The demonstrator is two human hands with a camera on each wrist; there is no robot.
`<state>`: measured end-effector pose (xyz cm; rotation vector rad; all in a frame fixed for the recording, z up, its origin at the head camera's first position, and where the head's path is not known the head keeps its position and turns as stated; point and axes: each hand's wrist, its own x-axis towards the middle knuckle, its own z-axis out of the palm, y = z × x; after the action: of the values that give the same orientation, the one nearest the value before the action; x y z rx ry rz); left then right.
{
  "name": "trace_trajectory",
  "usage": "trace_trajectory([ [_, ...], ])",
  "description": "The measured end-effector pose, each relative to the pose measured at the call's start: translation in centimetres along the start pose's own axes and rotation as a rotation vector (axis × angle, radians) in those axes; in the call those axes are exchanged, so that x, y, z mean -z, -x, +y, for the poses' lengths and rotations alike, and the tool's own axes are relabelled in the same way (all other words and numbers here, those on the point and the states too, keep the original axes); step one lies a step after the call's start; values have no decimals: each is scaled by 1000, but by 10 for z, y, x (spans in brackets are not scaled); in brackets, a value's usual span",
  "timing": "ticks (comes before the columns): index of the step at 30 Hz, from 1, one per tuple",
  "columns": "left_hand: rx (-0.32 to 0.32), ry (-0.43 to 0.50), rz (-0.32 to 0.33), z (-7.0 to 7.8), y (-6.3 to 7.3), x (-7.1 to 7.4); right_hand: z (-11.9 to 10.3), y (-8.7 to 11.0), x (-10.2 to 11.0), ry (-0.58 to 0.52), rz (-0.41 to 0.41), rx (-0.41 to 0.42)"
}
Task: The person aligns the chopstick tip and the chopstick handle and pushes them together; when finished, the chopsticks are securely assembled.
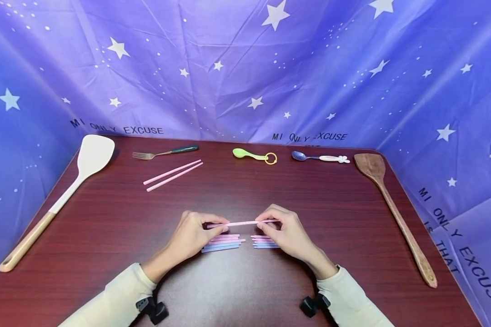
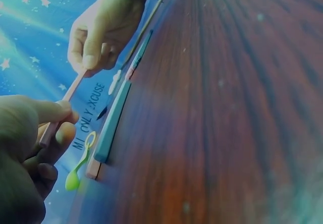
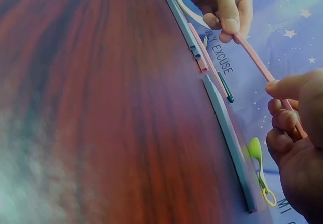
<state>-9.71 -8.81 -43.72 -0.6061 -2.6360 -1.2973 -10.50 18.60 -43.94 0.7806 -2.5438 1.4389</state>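
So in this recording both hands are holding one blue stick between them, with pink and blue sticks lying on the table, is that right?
Not quite: the held stick is pink, not blue, as the head view shows. The left hand and right hand do hold it between them, with pink and blue sticks lying on the table.

"The pink stick point(image 1: 242, 223)?"
"Slim and straight, nearly level above the tabletop point(image 1: 245, 286), pinched near one end by the left hand point(image 1: 195, 230), near the other by the right hand point(image 1: 287, 229)."
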Motion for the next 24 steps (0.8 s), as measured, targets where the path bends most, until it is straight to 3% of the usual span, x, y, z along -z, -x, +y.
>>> trace_trajectory([
  [6, 10, -12, 20, -7, 0, 11, 3, -1, 4, 11, 31, 0],
  [14, 28, -61, 118, -28, 0, 38, 11, 4, 17, 36, 64, -20],
  [24, 72, -128, 256, -60, -4, 59, 17, 14, 21, 44, -39, -36],
])
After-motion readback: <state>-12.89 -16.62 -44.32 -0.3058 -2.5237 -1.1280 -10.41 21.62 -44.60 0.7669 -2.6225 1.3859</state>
